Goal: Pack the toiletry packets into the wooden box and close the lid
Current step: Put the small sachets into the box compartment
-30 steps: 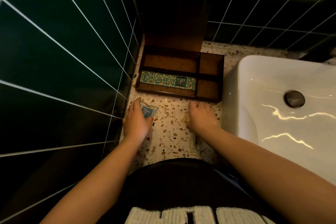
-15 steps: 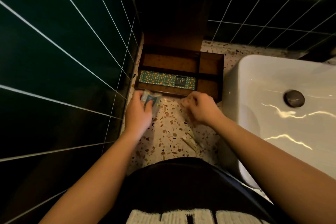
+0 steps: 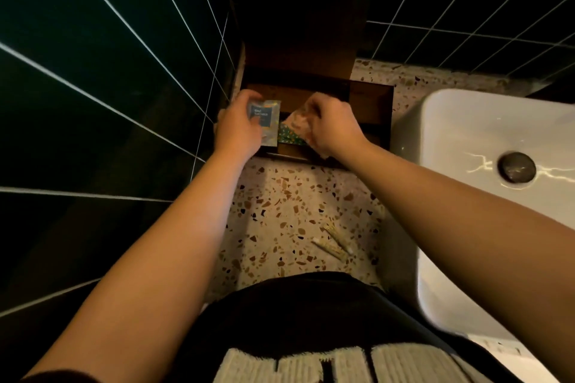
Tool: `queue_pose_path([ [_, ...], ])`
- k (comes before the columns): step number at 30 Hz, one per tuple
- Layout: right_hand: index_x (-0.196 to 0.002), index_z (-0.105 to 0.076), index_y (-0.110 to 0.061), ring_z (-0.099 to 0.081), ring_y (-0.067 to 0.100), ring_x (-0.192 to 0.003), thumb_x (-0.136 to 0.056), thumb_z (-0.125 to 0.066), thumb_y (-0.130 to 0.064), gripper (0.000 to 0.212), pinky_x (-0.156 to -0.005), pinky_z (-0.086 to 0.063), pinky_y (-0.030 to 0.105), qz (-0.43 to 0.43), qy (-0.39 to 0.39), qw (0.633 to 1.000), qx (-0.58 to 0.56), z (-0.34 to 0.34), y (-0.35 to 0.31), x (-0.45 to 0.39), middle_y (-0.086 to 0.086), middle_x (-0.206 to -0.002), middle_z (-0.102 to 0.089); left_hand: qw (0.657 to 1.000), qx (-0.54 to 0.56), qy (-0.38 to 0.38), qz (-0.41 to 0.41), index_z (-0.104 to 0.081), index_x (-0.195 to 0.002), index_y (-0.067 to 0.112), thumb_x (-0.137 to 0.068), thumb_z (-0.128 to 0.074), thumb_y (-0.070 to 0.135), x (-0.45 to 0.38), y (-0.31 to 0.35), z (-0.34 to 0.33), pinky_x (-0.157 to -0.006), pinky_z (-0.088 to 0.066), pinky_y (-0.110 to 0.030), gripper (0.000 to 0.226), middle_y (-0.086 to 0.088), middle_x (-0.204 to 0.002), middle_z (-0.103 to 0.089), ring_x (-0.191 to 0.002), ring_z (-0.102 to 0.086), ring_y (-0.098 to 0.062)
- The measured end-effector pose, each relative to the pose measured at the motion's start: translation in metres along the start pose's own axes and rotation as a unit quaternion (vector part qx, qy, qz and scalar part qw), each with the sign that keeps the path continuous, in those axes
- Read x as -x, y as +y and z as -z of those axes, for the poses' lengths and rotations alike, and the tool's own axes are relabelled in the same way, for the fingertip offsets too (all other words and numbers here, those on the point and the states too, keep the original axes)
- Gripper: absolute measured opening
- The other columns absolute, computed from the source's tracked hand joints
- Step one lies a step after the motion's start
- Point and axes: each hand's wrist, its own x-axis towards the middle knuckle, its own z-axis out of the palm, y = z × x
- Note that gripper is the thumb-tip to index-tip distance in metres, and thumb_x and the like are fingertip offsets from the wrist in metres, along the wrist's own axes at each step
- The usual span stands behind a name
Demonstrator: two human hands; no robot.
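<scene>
The wooden box (image 3: 376, 112) stands open on the terrazzo counter in the corner, its lid (image 3: 301, 50) upright against the dark tiles. A green patterned packet (image 3: 291, 137) lies in its front compartment. My left hand (image 3: 238, 127) holds a silvery packet with a blue label (image 3: 264, 121) over the box's left side. My right hand (image 3: 334, 126) grips a pale crinkled packet (image 3: 297, 120) over the middle of the box. Both hands hide much of the box's inside.
A white sink basin (image 3: 485, 146) with a dark drain plug (image 3: 516, 166) fills the right. Two thin wrapped sticks (image 3: 334, 242) lie on the terrazzo counter (image 3: 286, 214) near my body. Dark green tiled walls (image 3: 109, 87) close in on the left and behind.
Both hands lifted their packets off the counter and moved forward, from in front of the box to over it. The thin sticks stay on the counter.
</scene>
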Motion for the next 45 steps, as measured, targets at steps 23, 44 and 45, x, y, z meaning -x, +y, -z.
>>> queue_pose_path([
  [23,-0.147,-0.041,-0.018,-0.036,0.039,-0.135,-0.094,-0.052,-0.012,0.055,-0.109,-0.037,0.051,0.002,-0.118,0.977,0.178,-0.041,0.021,0.030,0.013,-0.150,-0.039,0.959,-0.271,0.015,-0.083,-0.065,-0.127,0.026,-0.095,-0.057,0.019,0.011,-0.007,-0.033,-0.099,-0.040,-0.047,0.034,-0.004,-0.136,-0.054,-0.126,-0.049,-0.031],
  [44,-0.144,-0.051,-0.011,-0.030,0.034,-0.144,-0.094,-0.049,-0.003,0.051,-0.118,-0.024,0.039,0.024,-0.092,0.994,0.052,-0.034,0.023,0.050,0.013,-0.157,-0.035,0.969,-0.232,0.017,-0.085,-0.060,-0.132,0.023,-0.098,-0.052,0.027,0.024,-0.014,-0.028,-0.104,-0.039,-0.046,0.035,-0.005,-0.140,-0.054,-0.128,-0.048,-0.030],
  [45,-0.140,-0.054,-0.010,-0.036,0.032,-0.141,-0.094,-0.049,-0.004,0.047,-0.116,-0.029,0.037,0.024,-0.065,0.997,0.042,-0.029,0.025,0.055,0.012,-0.153,-0.041,0.972,-0.211,0.030,-0.095,-0.059,-0.131,0.022,-0.097,-0.054,0.026,0.030,-0.012,-0.027,-0.102,-0.042,-0.046,0.034,-0.006,-0.135,-0.056,-0.125,-0.050,-0.029],
])
